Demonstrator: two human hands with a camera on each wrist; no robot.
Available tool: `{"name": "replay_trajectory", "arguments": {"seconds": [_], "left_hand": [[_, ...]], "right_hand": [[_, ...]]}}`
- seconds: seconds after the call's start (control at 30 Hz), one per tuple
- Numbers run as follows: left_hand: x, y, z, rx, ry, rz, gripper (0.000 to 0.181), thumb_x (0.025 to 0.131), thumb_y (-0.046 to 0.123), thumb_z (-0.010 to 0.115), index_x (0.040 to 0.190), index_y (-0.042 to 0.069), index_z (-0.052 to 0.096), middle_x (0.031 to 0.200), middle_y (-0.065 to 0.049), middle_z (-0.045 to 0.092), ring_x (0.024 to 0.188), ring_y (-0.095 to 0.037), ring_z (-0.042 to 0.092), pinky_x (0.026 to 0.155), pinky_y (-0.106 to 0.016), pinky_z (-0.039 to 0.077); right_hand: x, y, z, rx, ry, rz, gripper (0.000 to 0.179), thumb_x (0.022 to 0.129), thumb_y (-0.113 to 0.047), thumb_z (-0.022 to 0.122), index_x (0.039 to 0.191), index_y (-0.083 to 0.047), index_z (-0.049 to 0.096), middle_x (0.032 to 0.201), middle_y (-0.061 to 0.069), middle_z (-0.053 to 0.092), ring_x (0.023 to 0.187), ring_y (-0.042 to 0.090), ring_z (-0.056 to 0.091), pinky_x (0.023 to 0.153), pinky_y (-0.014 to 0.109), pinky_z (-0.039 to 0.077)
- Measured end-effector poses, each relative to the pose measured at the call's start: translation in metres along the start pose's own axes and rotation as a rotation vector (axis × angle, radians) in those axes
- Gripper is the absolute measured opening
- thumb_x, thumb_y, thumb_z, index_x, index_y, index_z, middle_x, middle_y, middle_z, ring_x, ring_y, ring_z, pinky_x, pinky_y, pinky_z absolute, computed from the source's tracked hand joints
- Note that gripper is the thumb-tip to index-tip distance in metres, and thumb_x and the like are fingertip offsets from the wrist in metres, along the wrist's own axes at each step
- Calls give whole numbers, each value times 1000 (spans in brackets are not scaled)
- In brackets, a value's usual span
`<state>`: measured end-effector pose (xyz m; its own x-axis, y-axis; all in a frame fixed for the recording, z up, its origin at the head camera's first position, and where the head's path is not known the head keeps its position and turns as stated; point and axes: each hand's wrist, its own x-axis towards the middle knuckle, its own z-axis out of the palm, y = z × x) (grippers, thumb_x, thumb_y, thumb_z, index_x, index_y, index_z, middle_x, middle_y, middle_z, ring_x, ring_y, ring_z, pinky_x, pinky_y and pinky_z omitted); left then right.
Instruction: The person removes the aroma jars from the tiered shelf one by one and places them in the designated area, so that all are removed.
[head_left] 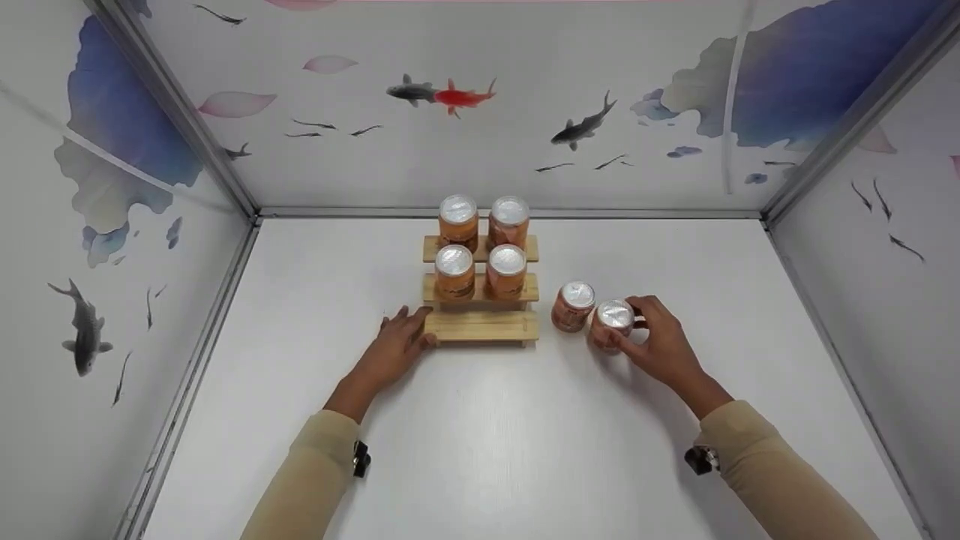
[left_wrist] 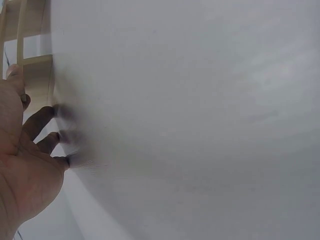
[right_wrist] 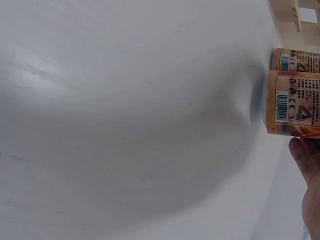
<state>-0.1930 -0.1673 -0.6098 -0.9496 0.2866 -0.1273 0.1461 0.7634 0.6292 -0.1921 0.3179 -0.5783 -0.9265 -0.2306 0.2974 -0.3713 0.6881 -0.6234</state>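
A three-step wooden display stand (head_left: 481, 327) stands near the back wall. My left hand (head_left: 396, 346) holds the left end of its lowest step; in the left wrist view the other fingers of that hand (left_wrist: 35, 165) touch the table. Orange cans with silvery tops, such as this can (head_left: 454, 271), stand in pairs on the middle and top steps. The lowest step is bare. Right of the stand, my right hand (head_left: 660, 341) grips an upright can (head_left: 611, 324) between thumb and fingers. Another can (head_left: 573, 307) stands close beside it. Printed labels show on the gripped can (right_wrist: 292, 105).
A white table (head_left: 495, 450) lies under everything. White panels with painted fish form the back wall (head_left: 525, 165) and both sides, with metal framing at the edges. Behind the top step, the cans stand close to the back wall.
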Motion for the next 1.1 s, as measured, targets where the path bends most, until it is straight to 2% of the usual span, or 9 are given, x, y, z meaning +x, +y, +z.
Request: {"name": "replay_trajectory", "arguments": {"seconds": [0.23,0.57,1.1], "left_hand": [[-1,1,1,-6,-7,-3,74,115,57,49,175,17,34,177,-17,41,173,-40,21,142,-60,8],[-1,0,2,-5,-9,3,73,115,57,48,175,17,34,178,-17,40,173,-40,21,142,-62,8],[1,0,0,-6,-16,11,72,116,57,47,174,17,35,177,-17,41,172,-42,20,141,-65,8]], "right_hand": [[7,9,3,24,10,57,55,98,-12,87,141,6,59,132,23,65,123,43,71,96,59,66],[18,11,1,61,-21,156,57,101,-13,84,147,4,56,136,24,62,131,45,66,104,59,64],[28,11,-1,69,-52,168,59,101,-14,83,148,6,53,139,26,59,134,48,65,109,59,62]]}}
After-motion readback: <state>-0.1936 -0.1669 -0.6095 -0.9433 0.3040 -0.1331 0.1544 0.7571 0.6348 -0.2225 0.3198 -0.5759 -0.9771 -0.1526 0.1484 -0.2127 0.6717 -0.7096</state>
